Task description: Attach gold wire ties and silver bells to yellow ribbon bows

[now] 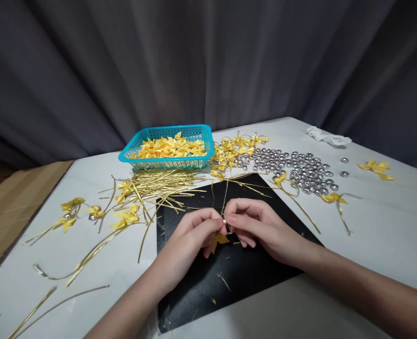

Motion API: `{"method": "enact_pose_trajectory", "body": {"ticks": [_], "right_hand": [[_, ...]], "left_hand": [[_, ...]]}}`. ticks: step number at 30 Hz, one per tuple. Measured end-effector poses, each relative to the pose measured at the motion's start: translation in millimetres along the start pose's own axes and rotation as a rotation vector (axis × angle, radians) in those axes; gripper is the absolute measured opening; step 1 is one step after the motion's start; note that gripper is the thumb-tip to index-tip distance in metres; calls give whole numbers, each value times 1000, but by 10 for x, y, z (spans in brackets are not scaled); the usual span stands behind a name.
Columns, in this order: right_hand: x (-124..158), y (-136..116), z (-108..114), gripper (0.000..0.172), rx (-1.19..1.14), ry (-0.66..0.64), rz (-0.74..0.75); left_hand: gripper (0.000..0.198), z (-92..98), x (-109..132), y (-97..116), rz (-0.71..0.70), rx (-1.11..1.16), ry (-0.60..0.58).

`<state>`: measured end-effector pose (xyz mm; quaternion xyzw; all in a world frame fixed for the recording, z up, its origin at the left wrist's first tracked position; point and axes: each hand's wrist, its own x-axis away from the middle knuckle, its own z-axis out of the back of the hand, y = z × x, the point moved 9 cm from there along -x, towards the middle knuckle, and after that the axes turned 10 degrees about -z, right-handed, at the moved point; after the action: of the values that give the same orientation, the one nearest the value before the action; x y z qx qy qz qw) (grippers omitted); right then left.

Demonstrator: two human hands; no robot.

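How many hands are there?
2: the left hand and the right hand, close together over the black mat, fingertips pinching gold wire. No others show.

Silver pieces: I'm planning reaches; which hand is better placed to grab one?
Probably the right hand: the silver pieces lie nearer it than the left hand, though both pinch a gold strand.

**One head camera, facing forward and down**

You look out from above your own forearms point(134, 299), which enter low in frame. Your view slants down across the white table point(388, 235) and reaches the grey curtain point(208, 61) behind it. Your left hand point(199, 230) and right hand point(256, 223) sit just below centre, near the lens; the table's far edge lies well beyond.
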<state>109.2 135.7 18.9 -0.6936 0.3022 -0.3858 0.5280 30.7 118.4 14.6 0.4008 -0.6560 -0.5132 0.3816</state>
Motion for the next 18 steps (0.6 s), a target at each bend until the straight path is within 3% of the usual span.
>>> {"method": "enact_pose_trajectory", "body": {"ticks": [12,18], "right_hand": [[-8,40,44,30,-34,52,-73],[-36,47,83,27,119,96,-138]], "left_hand": [[20,58,8,-11,-10,-37,-15],[23,119,-14,116,-62,-396,26]]}}
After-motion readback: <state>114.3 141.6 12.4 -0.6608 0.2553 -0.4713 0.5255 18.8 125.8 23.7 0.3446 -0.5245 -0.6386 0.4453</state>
